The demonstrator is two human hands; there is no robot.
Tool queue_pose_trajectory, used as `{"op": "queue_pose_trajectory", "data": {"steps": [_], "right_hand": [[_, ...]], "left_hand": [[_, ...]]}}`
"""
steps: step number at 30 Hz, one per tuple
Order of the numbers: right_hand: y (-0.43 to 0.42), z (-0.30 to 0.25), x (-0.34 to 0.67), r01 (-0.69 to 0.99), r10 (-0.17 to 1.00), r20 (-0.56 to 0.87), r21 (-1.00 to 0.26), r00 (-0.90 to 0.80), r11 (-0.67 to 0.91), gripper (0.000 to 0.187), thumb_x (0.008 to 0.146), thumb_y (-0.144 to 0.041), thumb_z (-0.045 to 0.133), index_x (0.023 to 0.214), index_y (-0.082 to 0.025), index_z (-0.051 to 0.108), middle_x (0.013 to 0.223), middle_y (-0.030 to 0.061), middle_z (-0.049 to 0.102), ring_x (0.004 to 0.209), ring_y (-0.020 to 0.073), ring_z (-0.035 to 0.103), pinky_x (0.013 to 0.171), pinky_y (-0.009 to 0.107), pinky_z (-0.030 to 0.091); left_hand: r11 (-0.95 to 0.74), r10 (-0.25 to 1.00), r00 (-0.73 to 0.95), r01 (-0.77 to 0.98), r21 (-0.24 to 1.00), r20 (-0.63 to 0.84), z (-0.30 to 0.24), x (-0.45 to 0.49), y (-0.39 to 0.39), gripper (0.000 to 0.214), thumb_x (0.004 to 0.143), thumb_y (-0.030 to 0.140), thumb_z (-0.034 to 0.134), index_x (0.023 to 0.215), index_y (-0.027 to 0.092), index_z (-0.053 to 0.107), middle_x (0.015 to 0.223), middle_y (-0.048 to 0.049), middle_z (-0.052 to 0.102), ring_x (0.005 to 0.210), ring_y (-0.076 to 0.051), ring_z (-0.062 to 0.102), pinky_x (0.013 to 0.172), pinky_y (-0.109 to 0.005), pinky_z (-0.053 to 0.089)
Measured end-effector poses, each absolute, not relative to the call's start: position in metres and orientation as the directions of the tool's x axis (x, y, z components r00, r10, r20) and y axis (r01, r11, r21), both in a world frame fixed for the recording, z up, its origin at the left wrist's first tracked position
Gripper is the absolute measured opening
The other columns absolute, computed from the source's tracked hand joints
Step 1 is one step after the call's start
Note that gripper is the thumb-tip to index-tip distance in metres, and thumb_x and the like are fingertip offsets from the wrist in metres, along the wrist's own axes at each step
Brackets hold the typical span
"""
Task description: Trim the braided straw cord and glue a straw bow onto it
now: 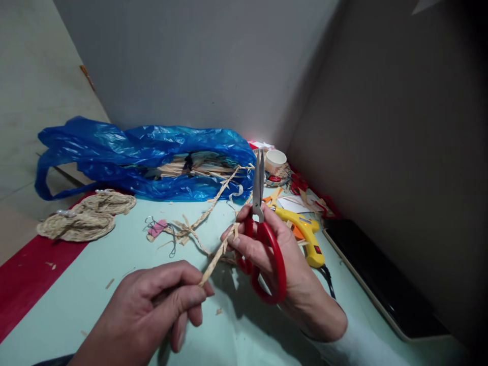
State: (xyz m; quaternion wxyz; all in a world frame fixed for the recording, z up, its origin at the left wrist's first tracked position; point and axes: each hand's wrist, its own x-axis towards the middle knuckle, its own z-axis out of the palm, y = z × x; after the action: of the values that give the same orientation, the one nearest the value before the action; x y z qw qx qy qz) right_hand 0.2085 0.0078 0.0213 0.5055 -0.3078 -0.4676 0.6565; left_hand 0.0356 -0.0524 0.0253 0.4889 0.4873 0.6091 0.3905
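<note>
My left hand (163,305) pinches one end of a pale straw braid (216,259) between thumb and fingers. At the braid's other visible end, the thumb and fingertips of my right hand (282,254) grip it too. That same hand holds a pair of red-handled scissors (258,213), blades pointing up and closed together. Behind my hands, a longer plaited straw cord (213,203) lies on the table, running toward the blue bag. A binder clip (154,226) with a pink piece sits beside the cord's knotted part.
A blue plastic bag (152,142) holds a straw bundle (198,166) at the back. Small woven straw slippers (76,223) lie at left. To the right are a yellow glue gun (307,231), a white cup (275,160) and a black flat device (381,274) along the wall.
</note>
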Motion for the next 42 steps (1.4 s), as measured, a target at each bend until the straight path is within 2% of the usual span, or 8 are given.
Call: {"op": "queue_pose_trajectory", "data": {"steps": [5, 8, 15, 18, 21, 25, 31, 42], "right_hand": [[0.008, 0.028, 0.211, -0.344, 0.966, 0.058, -0.938, -0.252, -0.033, 0.037, 0.075, -0.03, 0.082, 0.096, -0.024, 0.052, 0.075, -0.0054, 0.063, 0.064, 0.0081, 0.058, 0.057, 0.017, 0.047], [0.008, 0.03, 0.211, -0.286, 0.969, 0.119, -0.957, -0.217, 0.053, 0.035, 0.074, -0.028, 0.082, 0.093, -0.023, 0.054, 0.07, -0.0072, 0.061, 0.057, 0.0068, 0.054, 0.052, 0.016, 0.045], [0.003, 0.034, 0.208, -0.144, 0.95, 0.242, -0.966, -0.195, 0.217, 0.03, 0.074, -0.027, 0.08, 0.088, -0.023, 0.053, 0.074, -0.0052, 0.062, 0.062, 0.0094, 0.055, 0.058, 0.021, 0.048], [0.003, 0.034, 0.21, -0.086, 0.923, 0.316, -0.949, -0.22, 0.304, 0.025, 0.079, -0.025, 0.076, 0.092, -0.023, 0.056, 0.082, -0.0029, 0.065, 0.069, 0.0115, 0.06, 0.063, 0.024, 0.049], [0.005, 0.032, 0.217, 0.011, 0.896, 0.379, -0.92, -0.231, 0.392, 0.022, 0.084, -0.024, 0.073, 0.098, -0.025, 0.057, 0.083, -0.0029, 0.067, 0.072, 0.0135, 0.062, 0.066, 0.026, 0.05], [0.007, 0.03, 0.228, 0.283, 0.853, 0.464, -0.807, -0.24, 0.519, 0.024, 0.088, -0.02, 0.068, 0.108, -0.028, 0.058, 0.084, -0.0035, 0.066, 0.069, 0.0128, 0.06, 0.059, 0.024, 0.044], [0.004, 0.033, 0.228, 0.519, 0.695, 0.536, -0.466, -0.479, 0.717, 0.036, 0.081, -0.008, 0.063, 0.113, -0.023, 0.058, 0.086, 0.0007, 0.062, 0.077, 0.0173, 0.054, 0.066, 0.029, 0.042], [0.005, 0.027, 0.225, 0.555, 0.632, 0.509, -0.317, -0.584, 0.769, 0.019, 0.079, -0.013, 0.057, 0.097, -0.019, 0.06, 0.082, 0.0032, 0.055, 0.073, 0.0183, 0.048, 0.061, 0.029, 0.036]], "left_hand": [[0.027, 0.975, -0.21, 0.448, 0.894, 0.076, 0.016, 0.039, -0.059, 0.017, 0.074, 0.037, 0.072, 0.09, 0.036, 0.078, 0.04, 0.0088, 0.063, 0.033, -0.014, 0.055, 0.046, -0.022, 0.045], [-0.167, 0.906, -0.24, 0.552, 0.817, 0.347, 0.009, 0.04, -0.061, 0.023, 0.07, 0.03, 0.079, 0.092, 0.038, 0.079, 0.069, 0.0049, 0.079, 0.057, -0.019, 0.07, 0.067, -0.023, 0.052], [-0.391, 0.841, -0.013, 0.676, 0.625, 0.54, 0.01, 0.036, -0.063, 0.024, 0.081, 0.02, 0.063, 0.09, 0.035, 0.079, 0.08, 0.0032, 0.079, 0.065, -0.018, 0.068, 0.072, -0.023, 0.051], [-0.278, 0.904, -0.11, 0.583, 0.763, 0.413, 0.013, 0.033, -0.059, 0.016, 0.081, 0.024, 0.066, 0.085, 0.034, 0.077, 0.067, 0.0032, 0.074, 0.055, -0.015, 0.064, 0.058, -0.021, 0.049], [0.038, 0.988, -0.157, 0.271, 0.962, 0.006, 0.019, 0.031, -0.053, 0.013, 0.081, 0.036, 0.067, 0.082, 0.026, 0.075, 0.058, 0.0019, 0.068, 0.044, -0.014, 0.057, 0.045, -0.023, 0.047], [0.278, 0.957, -0.048, -0.134, 0.951, -0.286, 0.031, 0.029, -0.046, 0.024, 0.072, 0.04, 0.079, 0.079, 0.019, 0.071, 0.054, 0.003, 0.064, 0.04, -0.009, 0.05, 0.039, -0.019, 0.04], [0.263, 0.953, -0.059, -0.318, 0.911, -0.296, 0.042, 0.026, -0.044, 0.026, 0.068, 0.038, 0.084, 0.075, 0.018, 0.069, 0.053, 0.0036, 0.065, 0.037, -0.004, 0.048, 0.04, -0.013, 0.036], [0.157, 0.967, -0.146, -0.301, 0.941, -0.208, 0.041, 0.023, -0.046, 0.03, 0.064, 0.044, 0.087, 0.074, 0.019, 0.073, 0.052, 0.003, 0.065, 0.038, -0.005, 0.049, 0.04, -0.014, 0.036]]}}
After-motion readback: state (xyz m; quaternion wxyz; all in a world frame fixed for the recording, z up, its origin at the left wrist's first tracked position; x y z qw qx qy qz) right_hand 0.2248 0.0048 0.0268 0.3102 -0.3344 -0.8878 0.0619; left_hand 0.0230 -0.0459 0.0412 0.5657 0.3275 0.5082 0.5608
